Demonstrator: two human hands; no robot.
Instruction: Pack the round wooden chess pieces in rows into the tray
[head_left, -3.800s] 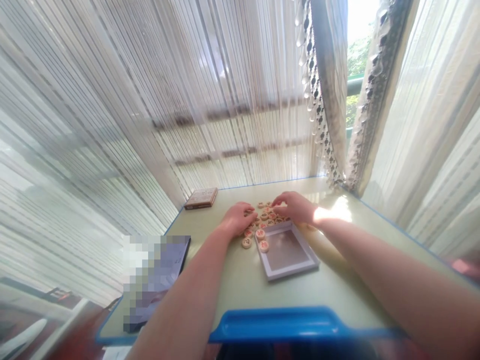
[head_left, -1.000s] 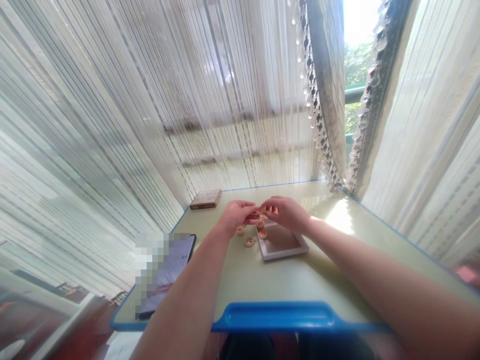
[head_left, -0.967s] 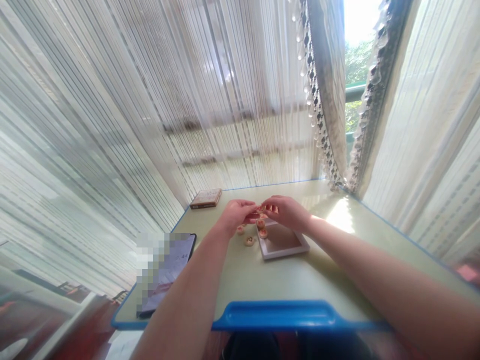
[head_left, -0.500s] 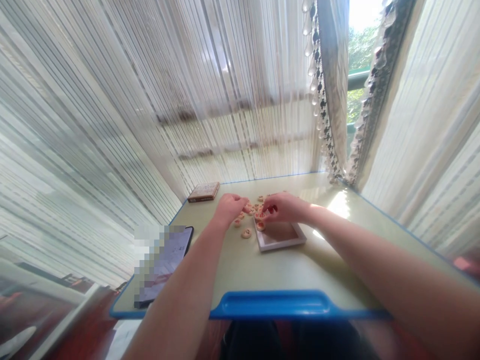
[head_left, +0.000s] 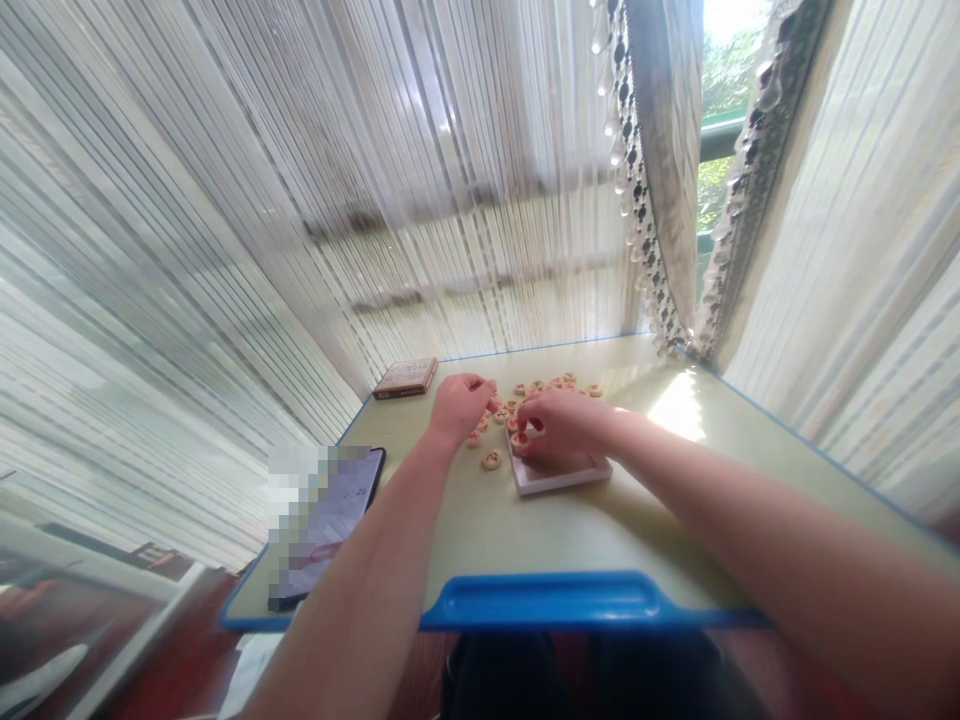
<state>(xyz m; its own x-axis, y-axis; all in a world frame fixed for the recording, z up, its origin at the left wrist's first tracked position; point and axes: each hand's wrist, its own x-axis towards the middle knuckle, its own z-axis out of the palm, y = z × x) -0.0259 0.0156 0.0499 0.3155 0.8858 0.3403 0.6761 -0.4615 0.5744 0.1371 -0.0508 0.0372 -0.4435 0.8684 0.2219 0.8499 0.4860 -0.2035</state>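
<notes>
My right hand (head_left: pixel 562 422) is over the left part of a shallow white-edged box (head_left: pixel 566 482), its fingers closed on a round wooden piece (head_left: pixel 518 440) at the box's left side. My left hand (head_left: pixel 461 405) is beside the pile with its fingers pinched together; what they hold, if anything, is too small to make out. Several round pieces with red or dark markings (head_left: pixel 556 383) lie behind the box and between my hands. One piece (head_left: pixel 491 459) lies apart, left of the box.
A flat box lid (head_left: pixel 406 378) lies at the table's back left. A phone or tablet (head_left: pixel 337 525), partly pixelated, is at the left edge. A blue tray-like rim (head_left: pixel 551 602) runs along the near edge. String curtains hang behind the table.
My right hand has moved slightly left and down, onto the piece at the box's left side. More pieces show behind it. My left hand has stayed nearly in place.
</notes>
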